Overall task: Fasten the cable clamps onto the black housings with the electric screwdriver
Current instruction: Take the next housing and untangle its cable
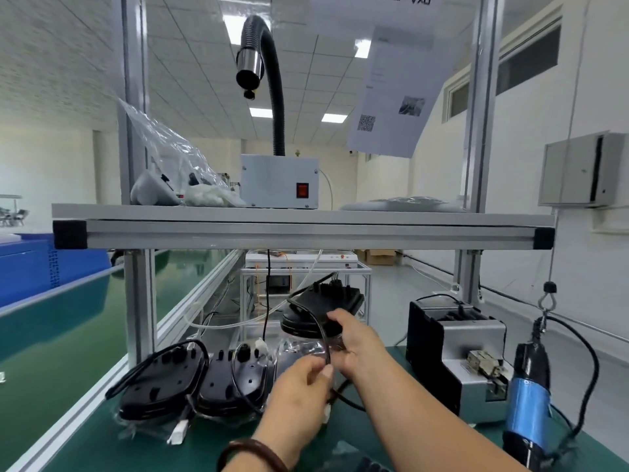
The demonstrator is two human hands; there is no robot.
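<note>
My right hand (354, 338) holds a black housing (323, 308) lifted above the green bench, its underside tilted toward me. My left hand (299, 383) pinches that housing's black cable (325, 349) just below it; the cable ends in a white connector (326, 415). Two more black housings (163, 379) (235, 379) lie side by side on the bench at the left, with their cables and a white plug (177, 436). The blue and black electric screwdriver (529, 390) hangs at the right on a hook and cord. No cable clamp is discernible.
A grey and black screw feeder box (456, 359) stands right of my hands. An aluminium shelf rail (303, 233) crosses overhead, carrying a fume extractor (279, 180) and plastic bags (177, 155). A green conveyor (68, 328) runs along the left. Frame posts (139, 301) stand at the bench corners.
</note>
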